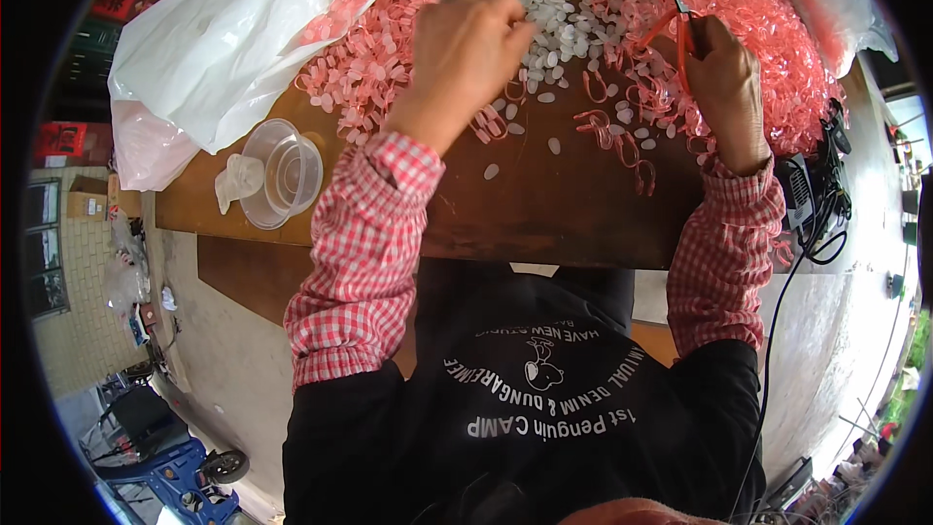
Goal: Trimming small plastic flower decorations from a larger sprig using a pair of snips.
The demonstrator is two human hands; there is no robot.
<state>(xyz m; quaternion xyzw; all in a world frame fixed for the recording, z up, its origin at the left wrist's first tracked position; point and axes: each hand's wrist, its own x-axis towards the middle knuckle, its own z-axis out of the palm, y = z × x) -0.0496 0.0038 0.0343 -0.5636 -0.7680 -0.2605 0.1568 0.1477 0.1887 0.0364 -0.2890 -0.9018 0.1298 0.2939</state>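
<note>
My right hand (721, 68) grips a pair of scissors (680, 39) with orange handles, the blades pointing up and away from me. Beyond and right of it rises a big heap of clear pink plastic pieces (777, 49). My left hand (468, 51) hovers over the far middle of the table, fingers curled together; anything between them is hidden. Just right of that hand lies a pile of small whitish oval pieces (564, 15). To its left spreads a second heap of pink pieces (364, 83). Several looped pink clips (607, 131) lie scattered between my hands.
On the left of the brown table (544, 224) a round clear plastic tub (292, 175) stands beside a crumpled whitish wad (238, 182). A large white plastic bag (209, 58) covers the far left. Black cables (831, 185) hang at the right edge, near another clear bag (838, 5).
</note>
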